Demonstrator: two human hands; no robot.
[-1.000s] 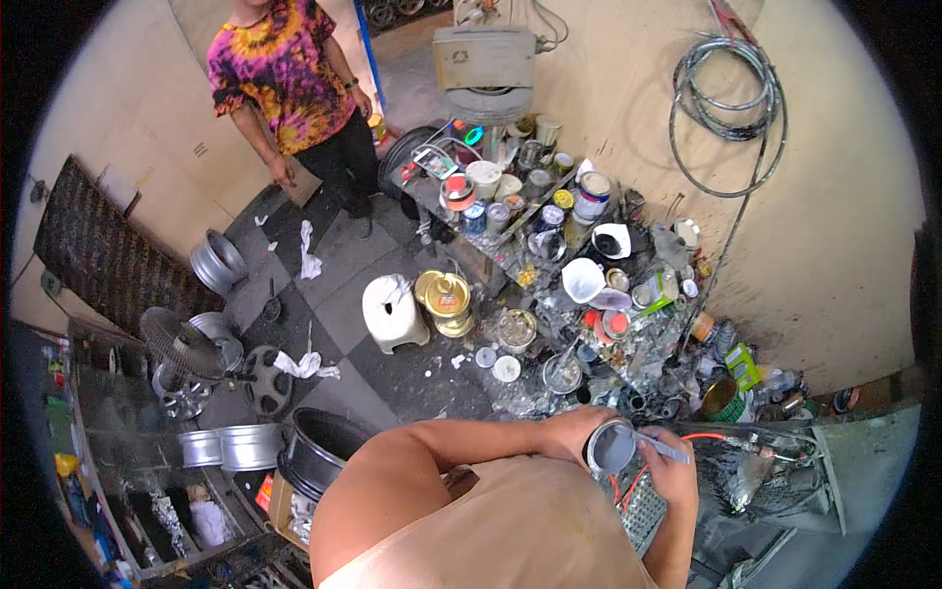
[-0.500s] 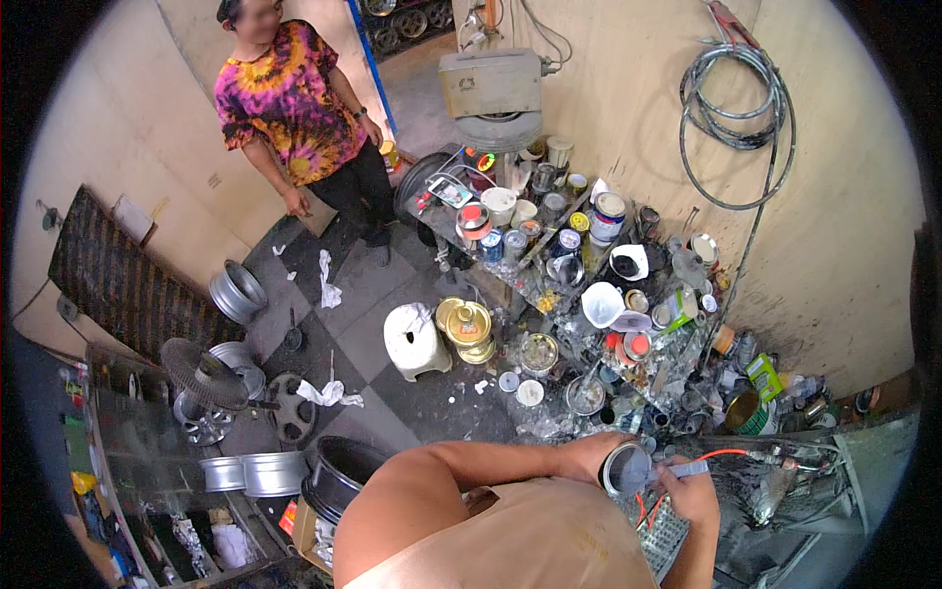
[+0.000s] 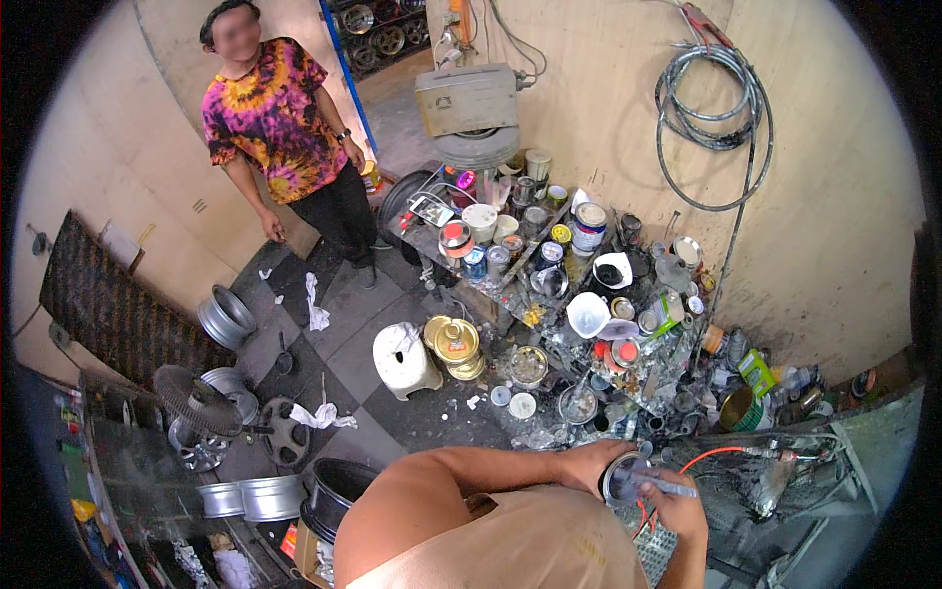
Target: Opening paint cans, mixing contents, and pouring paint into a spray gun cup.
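My left hand (image 3: 586,463) is wrapped round the side of a small round can (image 3: 609,488) with grey contents. In my right hand (image 3: 677,508) a flat grey stirring stick (image 3: 670,483) is gripped. Its far end dips into the open top of the can, and its free end points out to the right over the fingers. Both hands are close together at the lower right, in front of my body. How deep the stick reaches cannot be seen.
A crowded bench (image 3: 549,324) of paint cans and cups stands ahead. A white stool (image 3: 405,361) and gold tins (image 3: 455,342) are on the floor. Wheel rims (image 3: 274,499) and a fan (image 3: 196,401) lie left. A person (image 3: 280,137) stands at far left. An orange hose (image 3: 708,454) runs right.
The stick has swung in the can, its free end now lower and slanting down to the right. My right hand has shifted slightly with it. The whole view has moved a little.
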